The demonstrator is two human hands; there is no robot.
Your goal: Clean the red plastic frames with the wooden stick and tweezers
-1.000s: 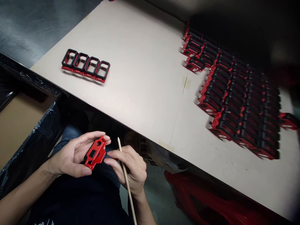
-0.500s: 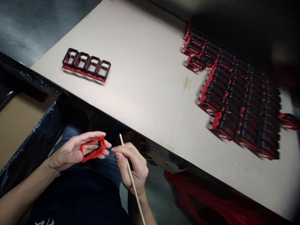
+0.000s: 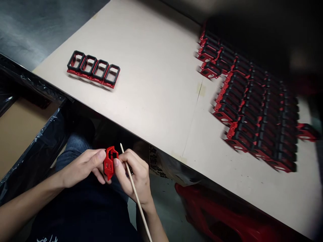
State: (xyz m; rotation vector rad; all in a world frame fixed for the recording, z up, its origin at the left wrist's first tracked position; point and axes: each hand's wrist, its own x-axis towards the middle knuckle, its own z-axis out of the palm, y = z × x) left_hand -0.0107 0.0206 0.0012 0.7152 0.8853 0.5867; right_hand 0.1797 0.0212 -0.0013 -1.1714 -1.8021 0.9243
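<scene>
Over my lap, in front of the table edge, a small red plastic frame with black parts (image 3: 108, 165) is turned on its side. My left hand (image 3: 87, 166) grips it from the left, with the thumb on top and the other fingers partly hidden behind it. My right hand (image 3: 135, 174) is closed round a thin pale wooden stick (image 3: 135, 191), whose pointed tip sticks up past the index finger. The right thumb and index finger also touch the frame's right side.
On the pale tabletop (image 3: 151, 77) stands a row of several black-topped red frames (image 3: 93, 70) at the left. Many more stand in packed rows (image 3: 262, 111) at the right. A box lined with black plastic (image 3: 42, 134) is at my left; a red object (image 3: 214, 215) lies below the table.
The red frame has been turned from its open face to its side. My right hand has moved left, with the stick, and now touches the frame.
</scene>
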